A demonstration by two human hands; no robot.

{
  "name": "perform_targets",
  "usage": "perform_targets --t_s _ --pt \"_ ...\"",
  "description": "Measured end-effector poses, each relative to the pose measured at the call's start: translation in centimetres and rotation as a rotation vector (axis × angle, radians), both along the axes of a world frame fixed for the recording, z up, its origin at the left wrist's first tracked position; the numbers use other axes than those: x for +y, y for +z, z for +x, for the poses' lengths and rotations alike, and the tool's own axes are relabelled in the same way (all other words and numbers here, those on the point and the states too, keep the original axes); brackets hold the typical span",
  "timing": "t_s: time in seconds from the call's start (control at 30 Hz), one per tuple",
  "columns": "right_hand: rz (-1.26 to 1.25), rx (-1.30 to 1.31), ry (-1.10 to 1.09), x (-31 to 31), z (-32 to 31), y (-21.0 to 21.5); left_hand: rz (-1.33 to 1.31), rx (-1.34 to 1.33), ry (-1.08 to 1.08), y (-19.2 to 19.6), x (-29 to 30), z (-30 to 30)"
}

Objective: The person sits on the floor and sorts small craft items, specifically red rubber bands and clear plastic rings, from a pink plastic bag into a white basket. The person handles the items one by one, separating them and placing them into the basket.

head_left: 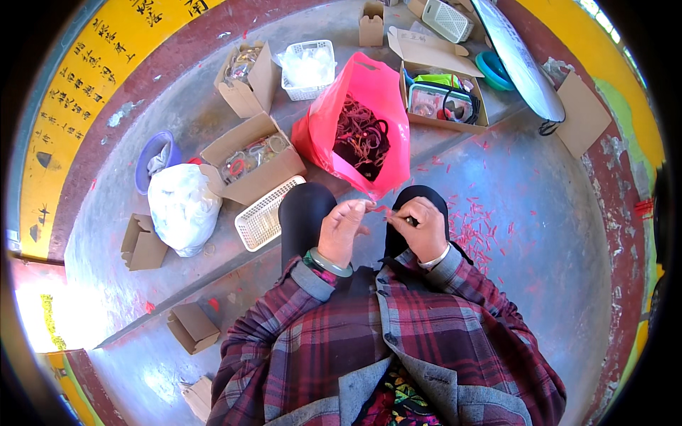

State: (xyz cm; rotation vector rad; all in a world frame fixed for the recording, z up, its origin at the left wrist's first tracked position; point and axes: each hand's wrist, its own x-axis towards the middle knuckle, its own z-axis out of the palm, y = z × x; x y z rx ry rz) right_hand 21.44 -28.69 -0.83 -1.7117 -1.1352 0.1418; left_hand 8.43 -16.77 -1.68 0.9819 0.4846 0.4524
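Note:
Above my knees, my left hand (341, 233) and my right hand (425, 228) are held close together, thumbs and fingers pinched. Between the fingertips runs a short, thin red strand (381, 209), gripped from both sides; its exact kind is too small to make out. Something small and dark shows at my right fingers, perhaps a ring or tool; I cannot tell which. Just beyond my hands stands a pink plastic bag (312, 131), its mouth wide, with a tangle of dark and reddish cords (362, 135) inside.
Small red scraps (472, 227) litter the floor at right. Left of the bag are cardboard boxes (266, 170), a cream basket (266, 213), a stuffed white bag (186, 206) and a purple basin (158, 153). Farther off are a white basket (309, 89) and another open box (447, 121).

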Motion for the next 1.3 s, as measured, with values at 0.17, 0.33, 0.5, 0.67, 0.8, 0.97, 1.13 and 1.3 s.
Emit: perform_targets --t_s 0.17,0.33,0.5,0.67,0.8,0.97,1.13,1.3 --pt "0.115 -0.390 -0.100 0.2 0.4 1.6 -0.029 -0.035 -0.065 -0.3 0.4 -0.2" --pt "0.020 -0.217 -0.014 -0.1 0.2 1.1 -0.065 -0.058 -0.127 0.2 0.2 0.0" --pt "-0.068 0.124 0.158 0.0 0.3 0.4 -0.058 -0.028 -0.227 -0.7 1.5 -0.4" --pt "-0.155 0.215 0.317 -0.4 0.9 0.0 0.057 0.116 -0.442 -0.8 2.9 -0.9" --pt "-0.233 0.170 0.407 -0.5 0.9 -0.4 0.262 0.228 -0.543 -0.2 2.6 -1.0" --pt "-0.227 0.100 0.461 -0.5 0.8 -0.5 0.256 0.347 -0.581 -1.2 2.1 -1.0" --pt "-0.300 0.258 0.353 -1.1 0.9 -1.1 0.223 0.406 -0.495 -0.9 2.5 -0.9" --pt "-0.307 0.366 0.344 -1.5 1.0 -1.9 0.071 0.456 -0.437 -0.5 3.0 -1.1"
